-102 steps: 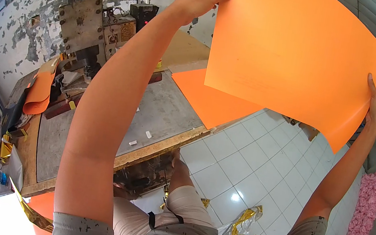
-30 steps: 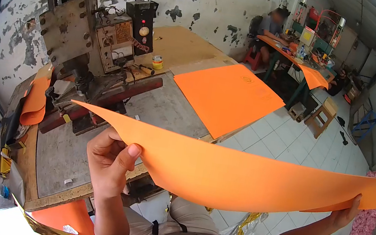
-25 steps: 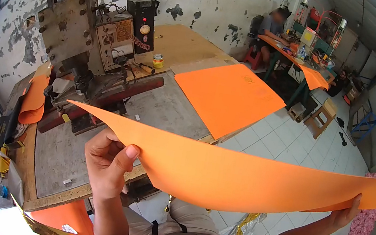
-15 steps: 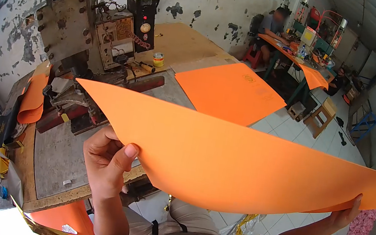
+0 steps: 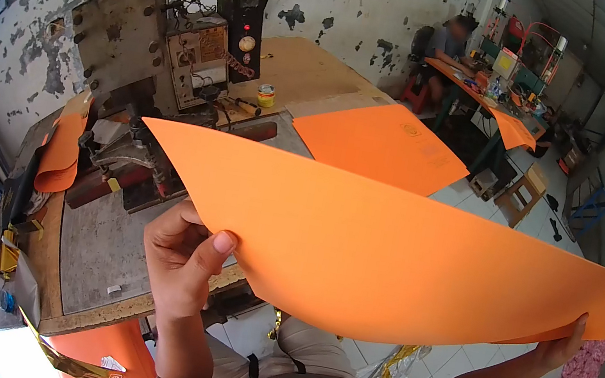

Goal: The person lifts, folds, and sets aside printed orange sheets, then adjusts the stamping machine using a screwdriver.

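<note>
A large orange sheet (image 5: 386, 258) is held up in front of me, its middle sagging in a curve. My left hand (image 5: 189, 258) pinches its left edge, thumb on the near face. My right hand (image 5: 563, 345) grips the lower right edge, with part of the fingers hidden behind the sheet. Beyond it, a stack of flat orange sheets (image 5: 385, 143) with a printed emblem lies on the wooden table (image 5: 299, 62). At the left, a heavy metal press (image 5: 121, 37) stands over the worktop, and the raised sheet hides part of that worktop.
A small yellow tin (image 5: 266, 95) sits by the control box (image 5: 238, 36). Rolled orange material (image 5: 61, 151) rests at the left edge. Another person (image 5: 445, 49) sits at a far workbench (image 5: 454, 78). A wooden stool (image 5: 523, 194) and plastic wrapping (image 5: 400, 375) are on the tiled floor.
The view has shifted slightly, so the table and press appear farther right and a little lower. Both hands still hold the orange sheet, whose left corner appears slightly higher.
</note>
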A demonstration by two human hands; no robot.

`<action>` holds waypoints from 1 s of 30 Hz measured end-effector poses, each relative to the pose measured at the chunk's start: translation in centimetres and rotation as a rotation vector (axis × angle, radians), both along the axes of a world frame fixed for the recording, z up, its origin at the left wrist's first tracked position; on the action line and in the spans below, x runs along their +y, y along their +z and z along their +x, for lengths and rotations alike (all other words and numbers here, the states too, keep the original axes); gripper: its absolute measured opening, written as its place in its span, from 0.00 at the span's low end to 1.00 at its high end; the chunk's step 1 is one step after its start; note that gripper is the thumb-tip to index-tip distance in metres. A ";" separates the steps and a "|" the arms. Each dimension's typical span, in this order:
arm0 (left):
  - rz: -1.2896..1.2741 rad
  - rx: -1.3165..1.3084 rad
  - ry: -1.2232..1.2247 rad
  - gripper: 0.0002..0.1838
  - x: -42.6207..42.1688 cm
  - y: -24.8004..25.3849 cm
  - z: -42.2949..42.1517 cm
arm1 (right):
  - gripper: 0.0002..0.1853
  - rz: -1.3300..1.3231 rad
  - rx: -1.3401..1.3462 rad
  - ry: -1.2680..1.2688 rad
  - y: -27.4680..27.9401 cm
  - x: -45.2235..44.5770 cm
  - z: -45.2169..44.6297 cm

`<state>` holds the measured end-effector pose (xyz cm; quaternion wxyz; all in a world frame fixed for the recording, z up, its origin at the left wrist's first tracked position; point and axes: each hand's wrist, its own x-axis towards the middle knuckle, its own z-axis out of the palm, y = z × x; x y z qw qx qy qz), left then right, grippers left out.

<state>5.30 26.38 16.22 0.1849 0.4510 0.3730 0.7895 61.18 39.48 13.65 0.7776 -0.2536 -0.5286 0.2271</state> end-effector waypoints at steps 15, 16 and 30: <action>0.003 -0.031 -0.109 0.05 -0.3 0.4 -0.5 | 0.25 0.011 -0.024 0.005 1.3 1.0 -1.8; -0.005 -0.028 -0.107 0.05 -0.3 0.3 -0.7 | 0.25 0.024 -0.041 0.001 1.3 1.0 -1.9; -0.075 0.006 -0.080 0.04 1.7 0.6 -1.4 | 0.24 -0.002 -0.031 -0.006 2.1 2.2 -3.6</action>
